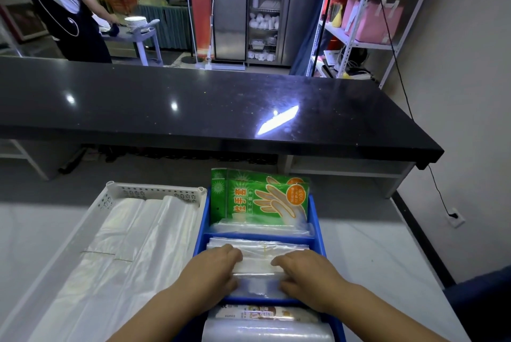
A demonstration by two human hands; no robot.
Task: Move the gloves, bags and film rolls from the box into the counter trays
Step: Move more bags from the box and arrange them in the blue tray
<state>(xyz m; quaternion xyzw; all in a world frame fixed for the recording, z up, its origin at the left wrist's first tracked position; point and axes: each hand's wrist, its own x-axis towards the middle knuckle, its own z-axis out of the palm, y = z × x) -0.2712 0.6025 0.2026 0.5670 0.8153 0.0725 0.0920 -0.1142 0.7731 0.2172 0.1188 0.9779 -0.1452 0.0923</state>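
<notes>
Nearest, film rolls (265, 328) fill the near compartment of the blue tray (316, 222). Middle compartment: left hand (213, 267) and right hand (301, 272), both curled, grip the clear bags (260, 257), probably light, limp and slippery, best held at both ends. Glove packs (260, 200) stand in the far compartment.

A pale marbled surface (373, 245) carries a blue divided tray (318, 236); a white perforated tray (154, 190) lies touching its left side.
</notes>
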